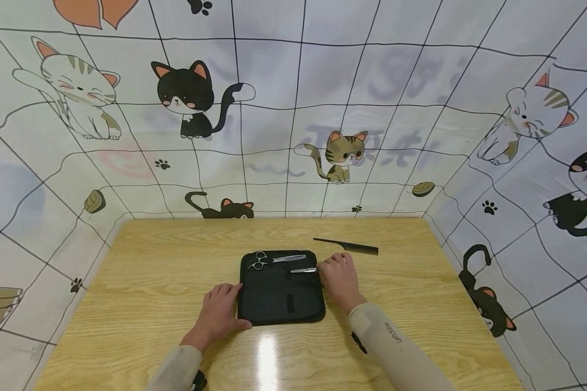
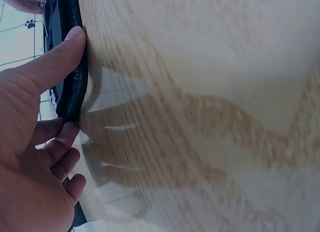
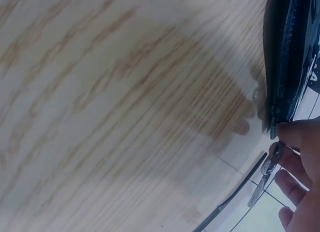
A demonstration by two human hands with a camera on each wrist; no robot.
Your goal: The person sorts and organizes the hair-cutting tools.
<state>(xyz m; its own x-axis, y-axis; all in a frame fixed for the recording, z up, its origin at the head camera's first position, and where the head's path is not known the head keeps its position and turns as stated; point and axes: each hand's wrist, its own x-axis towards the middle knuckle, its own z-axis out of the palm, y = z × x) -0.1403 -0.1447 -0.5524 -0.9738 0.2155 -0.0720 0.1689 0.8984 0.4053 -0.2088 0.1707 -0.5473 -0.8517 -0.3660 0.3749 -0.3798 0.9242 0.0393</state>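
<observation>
A flat black zip case (image 1: 269, 304) lies opened out on the table. Thinning scissors (image 1: 289, 258) with ring handles are tucked at its upper left, blades pointing right. Below them, the blades of a second pair of scissors (image 1: 304, 270) lie across the upper right, pointing left. My right hand (image 1: 339, 277) pinches that pair at the case's right edge; its metal handle (image 3: 270, 164) shows between thumb and fingers in the right wrist view. My left hand (image 1: 220, 309) grips the case's lower left corner, thumb (image 2: 75, 37) along the front edge and fingers at the side.
A black tail comb (image 1: 362, 248) lies behind my right hand, its thin tail pointing left. The pale wooden table (image 1: 166, 255) meets a cat-printed cloth (image 1: 274, 125) at its back and sides. A bright reflection shows in front of the case.
</observation>
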